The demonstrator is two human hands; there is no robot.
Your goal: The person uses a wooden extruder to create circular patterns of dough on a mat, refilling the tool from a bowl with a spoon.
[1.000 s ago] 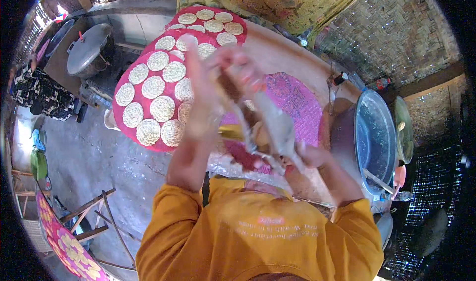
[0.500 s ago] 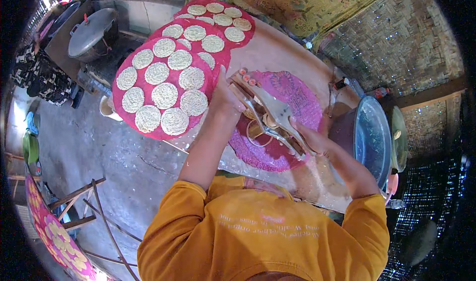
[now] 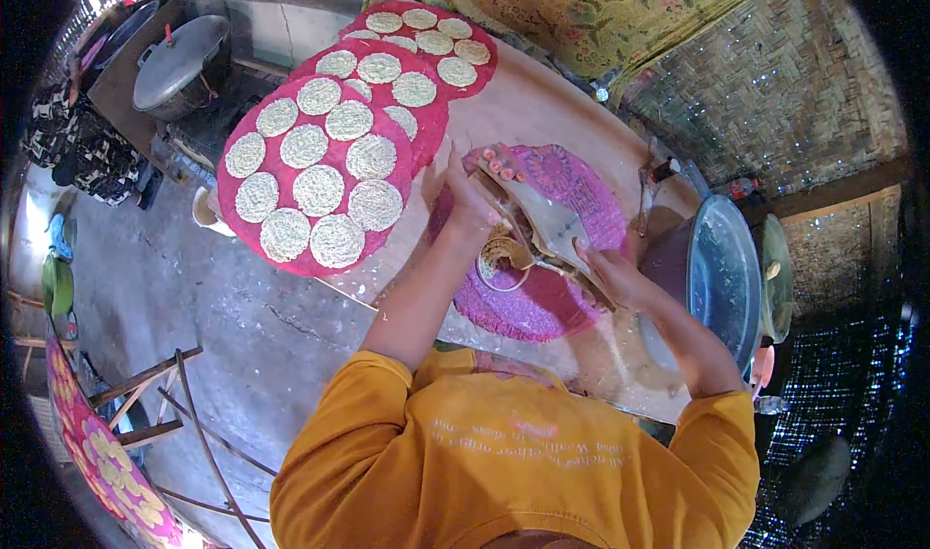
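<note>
My left hand (image 3: 471,198) is wrapped round the far end of a wooden hand press (image 3: 550,218), its fingertips curled over the top. Closed on the press's near right end is my right hand (image 3: 618,276). Together they hold the press tilted over a purple patterned cloth (image 3: 593,186) on the table. A pale ring (image 3: 523,284) lies on the cloth below the press. Beige strands of dough (image 3: 504,250) hang at the press's underside and gather over the ring. The press hides part of the strands and of the ring's right side.
Red round cloths (image 3: 329,234) bearing several pale discs of pressed strands (image 3: 317,190) overlap on the table's left side. A large blue basin (image 3: 725,268) stands at right, near a lid (image 3: 775,278). A lidded pot (image 3: 181,63) sits back left. Wooden poles (image 3: 208,433) stand on the floor.
The press has shifted slightly right and its tilt has changed. My left hand has moved right with it. More beige strands now show below the press, over the ring.
</note>
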